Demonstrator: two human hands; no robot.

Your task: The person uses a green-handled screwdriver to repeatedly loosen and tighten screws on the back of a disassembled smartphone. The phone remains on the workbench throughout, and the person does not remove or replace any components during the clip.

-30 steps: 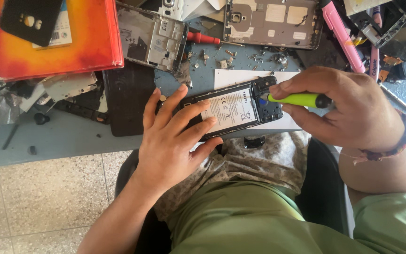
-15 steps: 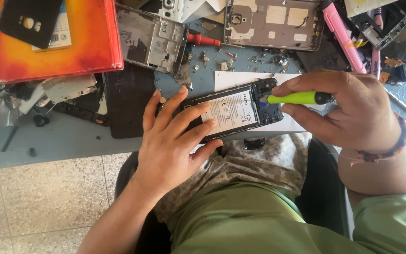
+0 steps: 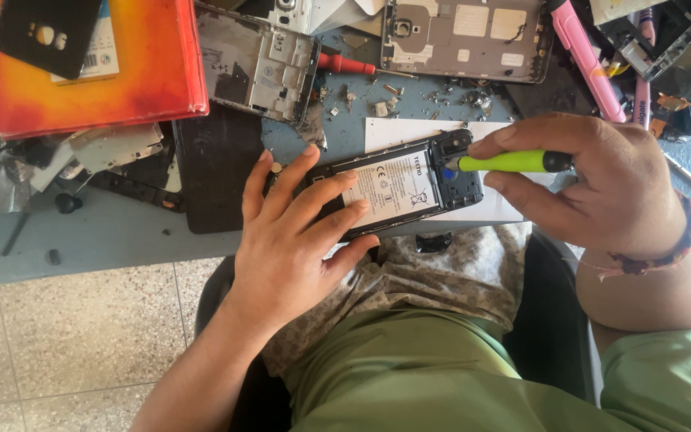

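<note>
An opened black phone (image 3: pixel 409 182) with its back cover off and a white-labelled battery showing lies at the table's near edge. My left hand (image 3: pixel 297 232) rests flat on its left half, fingers spread, pinning it down. My right hand (image 3: pixel 593 184) grips a screwdriver with a lime-green handle (image 3: pixel 513 162), held nearly level. Its tip touches the upper right part of the phone, beside the camera area. A white sheet of paper (image 3: pixel 393 132) lies under the phone.
The blue-grey table (image 3: pixel 105 232) holds an orange-red book (image 3: pixel 81 80) with a black phone case on it, a bare phone frame (image 3: pixel 257 60), a grey back cover (image 3: pixel 465 36), a red-handled tool (image 3: pixel 345 64), a pink tool (image 3: pixel 585 56), a dark cover (image 3: pixel 216 168) and several loose screws.
The phone and both hands have stayed almost in place. The screwdriver tip has kept to the phone's upper right part, with only a slight shift of the right hand.
</note>
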